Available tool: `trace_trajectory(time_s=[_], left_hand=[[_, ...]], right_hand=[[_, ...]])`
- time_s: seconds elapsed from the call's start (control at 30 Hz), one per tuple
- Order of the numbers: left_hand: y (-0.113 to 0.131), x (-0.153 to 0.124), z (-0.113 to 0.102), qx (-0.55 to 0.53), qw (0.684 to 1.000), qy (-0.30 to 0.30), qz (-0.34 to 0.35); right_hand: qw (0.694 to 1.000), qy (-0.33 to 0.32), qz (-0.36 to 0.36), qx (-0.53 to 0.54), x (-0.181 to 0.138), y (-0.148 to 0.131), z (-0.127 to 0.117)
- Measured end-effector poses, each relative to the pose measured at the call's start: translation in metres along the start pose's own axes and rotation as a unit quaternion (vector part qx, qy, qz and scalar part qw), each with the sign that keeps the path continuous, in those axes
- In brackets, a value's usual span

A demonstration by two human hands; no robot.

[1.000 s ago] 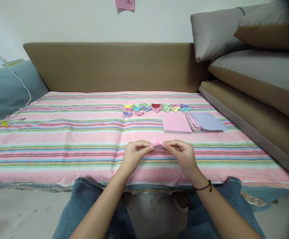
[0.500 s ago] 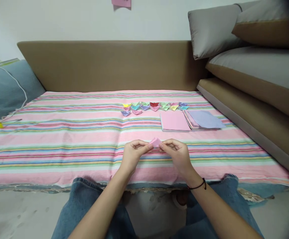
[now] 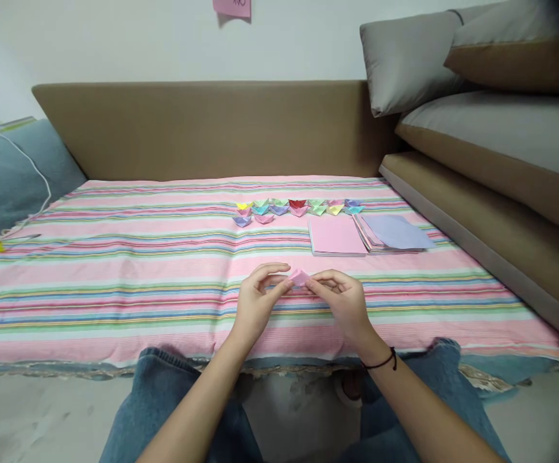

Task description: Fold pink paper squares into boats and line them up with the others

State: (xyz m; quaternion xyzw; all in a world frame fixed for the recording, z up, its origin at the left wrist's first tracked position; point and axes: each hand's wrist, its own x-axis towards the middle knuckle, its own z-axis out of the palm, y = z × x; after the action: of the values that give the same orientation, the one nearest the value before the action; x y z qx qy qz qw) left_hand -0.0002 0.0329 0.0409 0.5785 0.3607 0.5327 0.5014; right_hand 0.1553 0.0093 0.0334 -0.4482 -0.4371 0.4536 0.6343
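Observation:
A small folded pink paper (image 3: 299, 277) is held between my two hands, above the striped cloth. My left hand (image 3: 260, 292) pinches its left corner between thumb and fingers, with the index finger lifted a little over it. At the right corner, my right hand (image 3: 342, 297) grips the paper with thumb and fingertips. Beyond them stand several folded paper boats in rows, among them a red boat (image 3: 297, 204), a yellow boat (image 3: 335, 209) and a purple boat (image 3: 241, 221).
A stack of pink paper squares (image 3: 337, 235) lies behind my right hand, beside a fanned stack topped by a lilac sheet (image 3: 398, 231). Grey-brown cushions (image 3: 496, 135) are piled on the right. A white cable (image 3: 33, 164) runs along the left over a blue cushion (image 3: 19, 167).
My left index finger has risen from the folded paper. Both hands keep their hold at the same place, and the view has shifted slightly.

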Motion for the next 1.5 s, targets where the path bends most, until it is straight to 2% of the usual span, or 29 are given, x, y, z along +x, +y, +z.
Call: trace_trajectory(time_s=[0.13,0.3,0.57,0.77,0.83,0.97,1.07,1.37,1.5], left_hand=[[0.0037,-0.0026,0.0008,0.07,0.995,0.034,0.068],[0.007,-0.0032,0.0021,0.094,0.992,0.034,0.081],[0.0036,-0.0031,0.0044,0.042,0.999,0.031,0.013],[0.0046,-0.0045,0.0066,-0.01,0.995,0.038,-0.089],[0.0054,-0.0049,0.0069,-0.005,0.995,0.038,-0.089],[0.0058,-0.0044,0.0057,0.067,0.997,0.024,-0.038],[0.0049,-0.0036,0.004,0.08,0.996,0.016,-0.022],[0.0048,-0.0039,0.0051,-0.009,0.995,-0.003,-0.096],[0.0051,-0.0045,0.0054,0.012,0.996,-0.006,-0.092]], right_hand=[[1.0,-0.006,0.001,0.004,-0.0007,0.0011,0.0001],[1.0,-0.001,-0.015,-0.009,-0.0017,0.0009,-0.0008],[0.999,0.012,-0.023,-0.024,-0.0014,-0.0017,0.0001],[0.999,-0.002,-0.028,-0.028,-0.0015,0.0021,-0.0021],[0.999,-0.006,-0.028,-0.025,-0.0017,0.0027,-0.0026],[0.999,-0.012,-0.03,-0.023,-0.002,0.0018,-0.0017],[0.999,-0.013,-0.029,-0.026,-0.0018,0.0006,-0.0006],[0.999,-0.036,0.002,-0.025,0.0008,0.001,-0.0026],[0.999,-0.036,0.008,-0.034,0.0005,0.0027,-0.0032]])
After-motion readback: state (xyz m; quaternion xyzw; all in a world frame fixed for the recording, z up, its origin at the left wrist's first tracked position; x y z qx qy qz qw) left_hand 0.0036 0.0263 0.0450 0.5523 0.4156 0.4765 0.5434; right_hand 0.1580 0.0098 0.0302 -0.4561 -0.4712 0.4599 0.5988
